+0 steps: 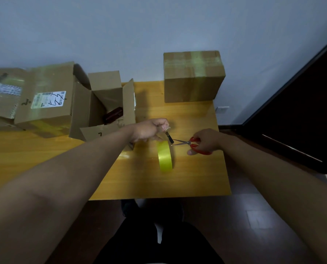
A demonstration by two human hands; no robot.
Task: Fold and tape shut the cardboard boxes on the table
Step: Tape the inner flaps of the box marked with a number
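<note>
Gripping red-handled scissors [189,143], right hand [206,141] points open blades at a tape strip [170,137]. Left hand [149,130] pinches that strip's upper end above the yellow tape roll [165,156], standing on edge on the desk [197,178]. Open box [103,107], flaps up, just left of the hand; taped box [194,77] at far edge; labelled box [44,100] far left.
</note>
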